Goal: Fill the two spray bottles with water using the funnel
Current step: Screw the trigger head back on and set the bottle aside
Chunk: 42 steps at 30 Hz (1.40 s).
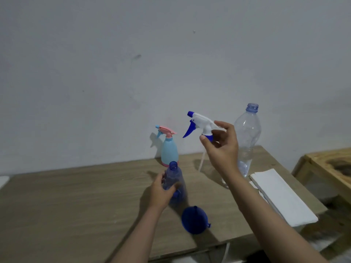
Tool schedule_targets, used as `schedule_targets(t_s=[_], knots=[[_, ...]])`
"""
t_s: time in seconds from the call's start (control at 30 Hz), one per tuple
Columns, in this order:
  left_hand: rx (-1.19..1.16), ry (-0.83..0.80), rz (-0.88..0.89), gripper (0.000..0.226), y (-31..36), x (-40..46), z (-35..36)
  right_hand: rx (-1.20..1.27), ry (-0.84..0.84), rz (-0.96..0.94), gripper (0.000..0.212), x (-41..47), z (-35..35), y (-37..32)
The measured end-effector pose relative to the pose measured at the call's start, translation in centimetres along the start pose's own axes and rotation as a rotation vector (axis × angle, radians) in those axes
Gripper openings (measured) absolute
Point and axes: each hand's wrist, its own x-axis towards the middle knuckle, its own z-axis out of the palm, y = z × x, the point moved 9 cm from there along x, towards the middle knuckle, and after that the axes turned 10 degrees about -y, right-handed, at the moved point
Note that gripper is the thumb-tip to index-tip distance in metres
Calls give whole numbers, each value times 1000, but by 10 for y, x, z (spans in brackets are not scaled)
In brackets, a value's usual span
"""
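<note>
My left hand (161,188) grips a clear blue spray bottle (175,179) that stands on the wooden table (76,202), its neck open with no top. My right hand (221,147) holds the bottle's white and blue trigger head (199,124) up in the air, its thin dip tube hanging down. A blue funnel (194,220) lies on its side near the table's front edge. A light blue spray bottle with a pink trigger (169,149) stands by the wall, its top on. A large clear water bottle (247,137), uncapped, stands behind my right hand.
A folded white cloth (281,198) lies on the table's right side. A wooden stand (326,168) sits lower, to the right of the table. A plain wall runs behind the table. A white object shows at the far left edge (2,182).
</note>
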Motion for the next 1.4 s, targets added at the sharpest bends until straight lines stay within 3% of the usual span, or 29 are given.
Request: schedule_targets(t_s=[0.23,0.5,0.8,1.27,1.4], knots=[[-2,-7,-1,56,2,1,0,116,75,-107,47,18,8,-33],[-22,-29,-22,56,4,1,2,41,-86,-107,47,8,45,-12],[-47,2,2,51,4,-4,2,-213,-462,125,42,-28,93,70],[-101,54,24,60,-7,1,4,-359,-555,290,38,-15,98,104],[-127,66,33,54,-8,1,4,-349,-475,392,42,-14,98,116]])
